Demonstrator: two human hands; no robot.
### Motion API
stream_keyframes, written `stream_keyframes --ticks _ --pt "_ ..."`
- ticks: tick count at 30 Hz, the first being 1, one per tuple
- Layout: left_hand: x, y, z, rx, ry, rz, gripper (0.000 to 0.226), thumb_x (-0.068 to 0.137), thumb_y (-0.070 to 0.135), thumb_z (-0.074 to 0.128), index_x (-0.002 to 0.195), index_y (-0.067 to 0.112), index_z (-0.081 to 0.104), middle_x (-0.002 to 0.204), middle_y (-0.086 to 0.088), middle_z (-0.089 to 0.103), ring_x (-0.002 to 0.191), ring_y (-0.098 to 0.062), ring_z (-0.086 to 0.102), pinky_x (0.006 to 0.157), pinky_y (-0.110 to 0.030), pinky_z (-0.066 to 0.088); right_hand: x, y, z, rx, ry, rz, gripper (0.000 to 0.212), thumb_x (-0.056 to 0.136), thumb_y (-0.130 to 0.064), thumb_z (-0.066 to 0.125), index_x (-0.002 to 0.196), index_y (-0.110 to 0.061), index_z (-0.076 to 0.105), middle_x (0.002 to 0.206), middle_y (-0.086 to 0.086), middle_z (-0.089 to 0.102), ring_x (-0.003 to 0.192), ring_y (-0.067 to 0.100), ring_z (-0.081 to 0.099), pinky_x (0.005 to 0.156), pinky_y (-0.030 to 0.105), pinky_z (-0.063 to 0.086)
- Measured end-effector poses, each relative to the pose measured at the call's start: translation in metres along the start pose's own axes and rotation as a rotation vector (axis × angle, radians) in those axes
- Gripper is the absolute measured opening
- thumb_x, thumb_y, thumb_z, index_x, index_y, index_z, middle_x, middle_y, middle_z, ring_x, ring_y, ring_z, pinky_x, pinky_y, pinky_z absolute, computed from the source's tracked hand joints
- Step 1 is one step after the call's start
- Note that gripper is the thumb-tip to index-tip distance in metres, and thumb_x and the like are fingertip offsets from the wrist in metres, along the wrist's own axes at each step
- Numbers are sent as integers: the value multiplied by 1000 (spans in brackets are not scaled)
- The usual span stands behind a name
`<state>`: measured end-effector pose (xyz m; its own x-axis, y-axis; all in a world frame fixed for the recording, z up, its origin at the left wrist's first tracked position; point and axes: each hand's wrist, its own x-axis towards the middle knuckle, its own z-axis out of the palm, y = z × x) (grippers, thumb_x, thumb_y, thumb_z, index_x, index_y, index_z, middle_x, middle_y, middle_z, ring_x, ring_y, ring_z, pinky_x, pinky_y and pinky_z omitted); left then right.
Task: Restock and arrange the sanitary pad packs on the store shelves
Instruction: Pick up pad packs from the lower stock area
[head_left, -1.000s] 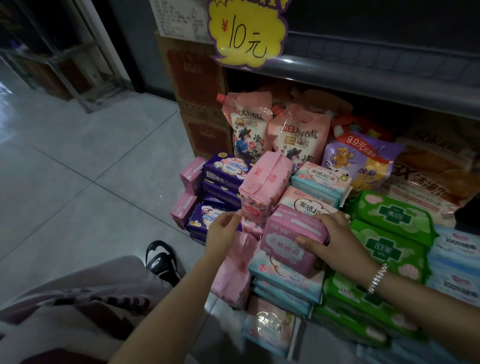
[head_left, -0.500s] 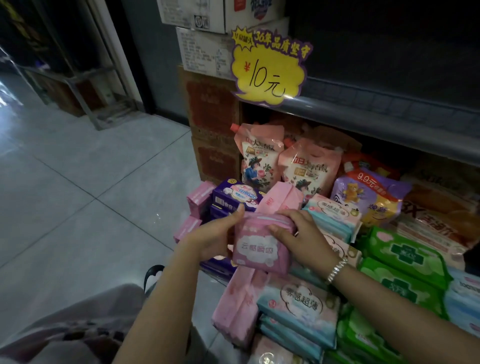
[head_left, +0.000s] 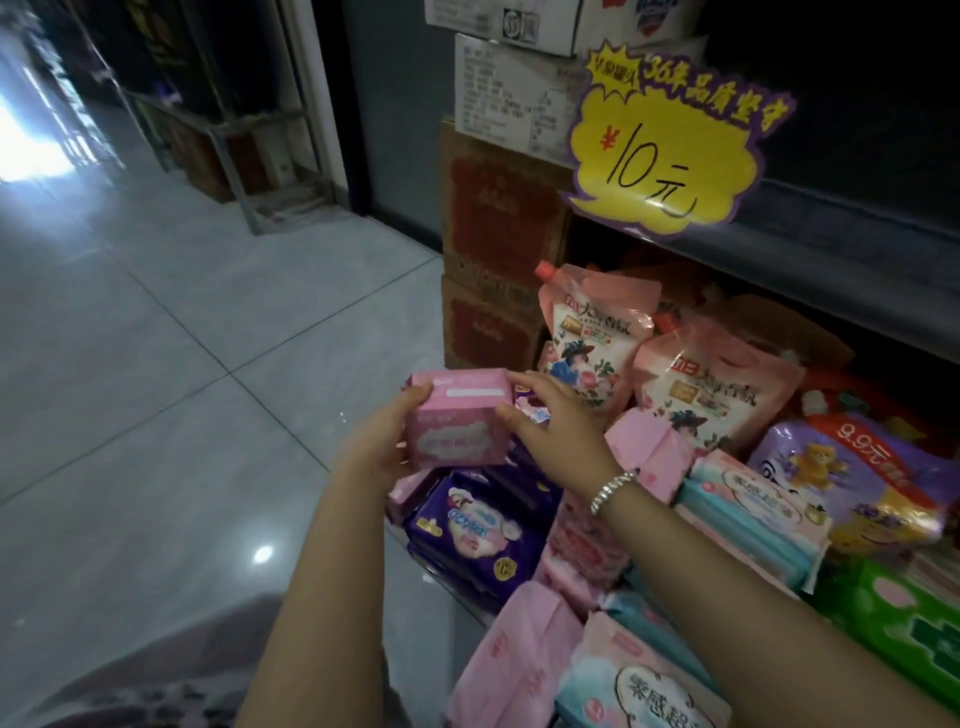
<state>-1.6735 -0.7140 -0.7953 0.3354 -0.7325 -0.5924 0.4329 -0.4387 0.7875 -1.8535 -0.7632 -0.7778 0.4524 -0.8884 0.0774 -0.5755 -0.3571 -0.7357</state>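
Item: 1 pink pad pack (head_left: 457, 418), held aloft at the shelf's left end above the purple packs (head_left: 470, 525); your left hand (head_left: 382, 447) and right hand (head_left: 556, 431) clasp its sides; step: repositioning; next, probably seat it squarely on that stack.

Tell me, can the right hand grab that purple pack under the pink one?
Probably not yet. The right hand is busy holding the pink pad pack together with the left hand. The purple pad pack lies uncovered just below, so a freed hand could likely reach it.
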Motion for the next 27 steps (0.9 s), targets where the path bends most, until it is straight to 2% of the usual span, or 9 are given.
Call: stream_keyframes --ticks 2,3,6,8,12,15,17,23,27 --pt "16 -12 -9 -186 120 54 31 91 33 62 112 11 55 94 -10 64 81 -22 62 58 -32 55 3 8 8 -84 15 51 40 94 -38 55 131 -21 54 136 -1 49 123 16 47 96 22 34" --pt "28 -21 -15 -261 187 101 34 91 32 63 115 10 56 99 -10 65 82 -22 64 59 -31 56 4 13 9 -174 24 65 38 95 -39 53 128 -21 57 133 -1 52 120 16 49 95 24 36" --pt "65 -52 -33 -358 331 224 56 86 28 70 136 11 52 122 -15 63 97 -28 66 74 -34 57 0 32 11 -527 -19 53 35 97 -43 46 120 -22 62 124 -2 61 114 18 53 96 32 38" --pt "82 -70 -39 -372 367 230 60 85 27 72 139 13 49 129 -14 60 106 -29 64 85 -38 55 -5 44 13 -609 -74 54 35 97 -46 43 116 -25 63 119 -4 63 113 18 53 98 33 34" --pt "112 -101 -40 -378 423 199 61 82 35 73 136 15 50 129 -12 60 112 -30 61 95 -43 51 -11 61 20 -594 -105 39 38 97 -49 40 117 -27 62 117 -7 64 113 15 52 100 29 27" --pt "148 -138 -48 -336 457 151 92 61 59 76 139 20 48 133 -10 57 117 -30 57 101 -51 45 -12 66 23 -512 -58 22 48 88 -52 35 111 -24 67 108 -6 68 106 17 56 97 31 28" --pt "157 -154 -49 -319 457 113 98 53 65 74 138 25 48 133 -9 56 116 -31 58 100 -52 46 -13 69 25 -500 -45 16 49 86 -51 35 109 -25 68 106 -6 69 104 16 57 97 31 29" --pt "140 -145 -33 -320 394 100 65 88 44 62 145 24 36 134 -13 52 111 -34 58 95 -55 49 -13 70 27 -476 -28 8 46 86 -49 37 111 -23 68 108 -5 68 106 19 56 99 33 28" --pt "139 -145 -32 -289 419 79 63 93 38 58 148 23 31 134 -12 49 107 -31 57 95 -51 50 -14 69 27 -471 -30 8 46 86 -49 38 110 -23 68 108 -4 69 106 20 56 99 34 29"
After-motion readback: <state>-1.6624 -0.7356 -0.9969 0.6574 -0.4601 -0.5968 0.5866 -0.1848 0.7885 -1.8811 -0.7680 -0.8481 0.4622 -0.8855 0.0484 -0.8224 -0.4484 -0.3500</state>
